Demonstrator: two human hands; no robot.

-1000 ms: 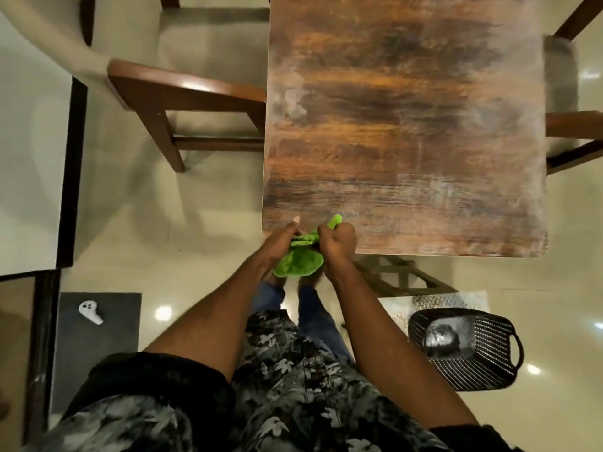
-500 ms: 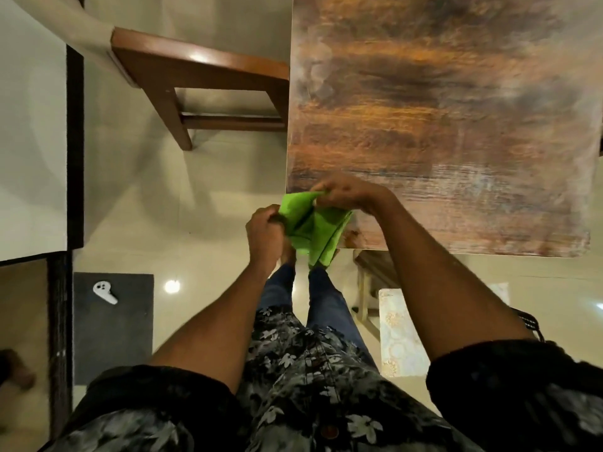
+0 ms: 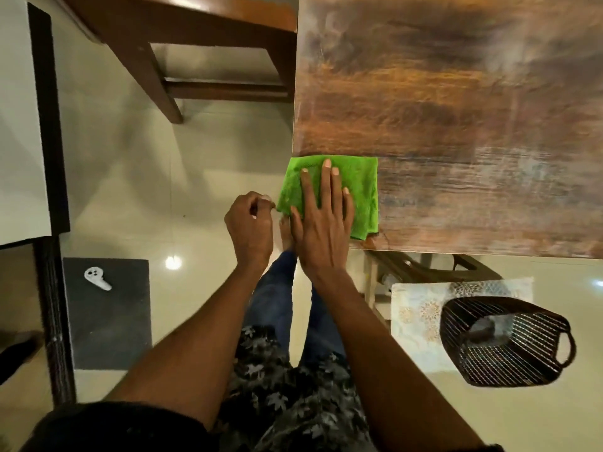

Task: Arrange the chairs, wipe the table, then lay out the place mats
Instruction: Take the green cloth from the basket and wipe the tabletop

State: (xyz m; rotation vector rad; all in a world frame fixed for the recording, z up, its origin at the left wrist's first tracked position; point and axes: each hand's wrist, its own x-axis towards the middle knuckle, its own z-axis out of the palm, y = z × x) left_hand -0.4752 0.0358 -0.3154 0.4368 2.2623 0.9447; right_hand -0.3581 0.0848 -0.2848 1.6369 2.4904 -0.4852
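Note:
A green cloth lies spread flat on the near left corner of the worn wooden table, its left edge hanging slightly over the table's side. My right hand presses on the cloth with straight, spread fingers. My left hand hovers just left of the cloth with fingers curled, holding nothing that I can see. A wooden chair stands tucked against the table's left side. A pale patterned place mat lies on the floor at the right, partly under a basket.
A dark wire basket sits on the mat at the right. A wooden frame shows under the table's near edge. A grey floor mat with a white object lies at the left. A dark-framed wall edge runs along the left.
Both hands held the cloth bunched up in front of the table edge. Now it lies spread on the table corner under my flat right hand, and my left hand has let go.

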